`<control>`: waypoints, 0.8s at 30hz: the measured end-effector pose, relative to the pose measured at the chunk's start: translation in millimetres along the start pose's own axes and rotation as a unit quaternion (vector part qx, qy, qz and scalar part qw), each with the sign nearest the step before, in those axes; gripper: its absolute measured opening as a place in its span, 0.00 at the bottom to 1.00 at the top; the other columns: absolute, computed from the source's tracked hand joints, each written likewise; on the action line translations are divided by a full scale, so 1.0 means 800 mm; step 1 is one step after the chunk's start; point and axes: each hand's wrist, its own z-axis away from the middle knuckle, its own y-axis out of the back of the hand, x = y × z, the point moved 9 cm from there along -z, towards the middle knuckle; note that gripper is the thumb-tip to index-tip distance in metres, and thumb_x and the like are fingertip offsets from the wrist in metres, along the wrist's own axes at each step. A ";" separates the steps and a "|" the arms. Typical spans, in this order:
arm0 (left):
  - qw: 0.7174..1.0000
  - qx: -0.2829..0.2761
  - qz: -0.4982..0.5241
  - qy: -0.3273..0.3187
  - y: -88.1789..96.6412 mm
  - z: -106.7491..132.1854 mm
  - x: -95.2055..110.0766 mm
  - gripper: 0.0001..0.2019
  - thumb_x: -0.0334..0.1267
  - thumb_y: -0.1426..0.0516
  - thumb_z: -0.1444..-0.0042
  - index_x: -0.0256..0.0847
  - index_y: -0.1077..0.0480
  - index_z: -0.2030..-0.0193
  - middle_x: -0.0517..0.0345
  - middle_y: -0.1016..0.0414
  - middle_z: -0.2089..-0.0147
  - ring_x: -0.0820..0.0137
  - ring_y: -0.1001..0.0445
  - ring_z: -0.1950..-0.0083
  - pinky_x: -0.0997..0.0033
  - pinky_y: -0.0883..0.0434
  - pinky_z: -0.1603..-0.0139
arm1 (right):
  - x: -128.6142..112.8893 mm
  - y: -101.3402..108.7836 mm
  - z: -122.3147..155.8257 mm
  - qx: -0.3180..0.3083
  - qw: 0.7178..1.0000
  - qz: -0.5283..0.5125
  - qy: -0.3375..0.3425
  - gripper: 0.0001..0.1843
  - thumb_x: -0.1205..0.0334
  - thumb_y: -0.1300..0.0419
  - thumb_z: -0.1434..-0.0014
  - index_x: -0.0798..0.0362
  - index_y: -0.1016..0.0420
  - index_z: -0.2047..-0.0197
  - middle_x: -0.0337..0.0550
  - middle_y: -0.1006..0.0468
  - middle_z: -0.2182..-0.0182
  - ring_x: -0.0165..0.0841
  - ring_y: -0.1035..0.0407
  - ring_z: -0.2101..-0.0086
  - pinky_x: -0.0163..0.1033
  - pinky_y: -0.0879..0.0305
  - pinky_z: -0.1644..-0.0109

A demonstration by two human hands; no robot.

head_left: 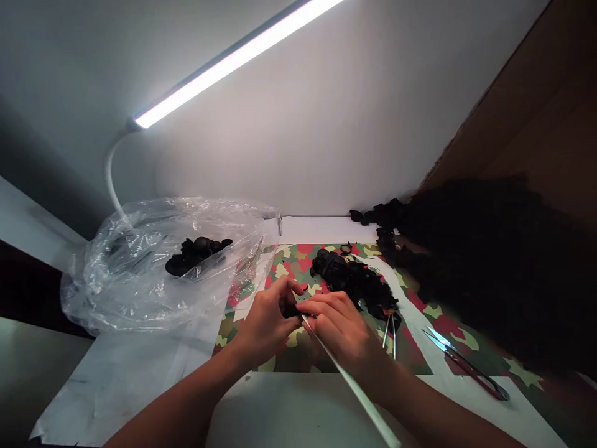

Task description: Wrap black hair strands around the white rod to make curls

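My left hand [268, 320] and my right hand [342, 326] meet over a camouflage-patterned mat [298, 258]. Between their pinched fingertips sits a small black part [291, 310]. A thin white strip [349, 382] runs from my right hand's fingers down toward me. A pile of small black parts [352, 280] lies on the mat just beyond my right hand. Both hands have their fingers closed.
A clear plastic bag [140, 280] with several black parts [196, 254] sits at the left. Tweezers [390, 333] and snips with a red handle [466, 364] lie right of my hands. A large dark heap [489, 267] fills the right. A lit lamp bar [233, 59] hangs above.
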 end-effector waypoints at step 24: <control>0.986 0.085 -0.054 -0.129 0.014 0.003 0.013 0.42 0.33 0.28 0.54 0.51 0.43 0.35 0.62 0.24 0.61 0.70 0.26 0.64 0.65 0.27 0.56 | 0.088 0.017 0.038 0.062 0.926 -0.151 -0.340 0.11 0.52 0.42 0.33 0.49 0.29 0.65 0.31 0.33 0.82 0.29 0.39 0.81 0.35 0.40 0.77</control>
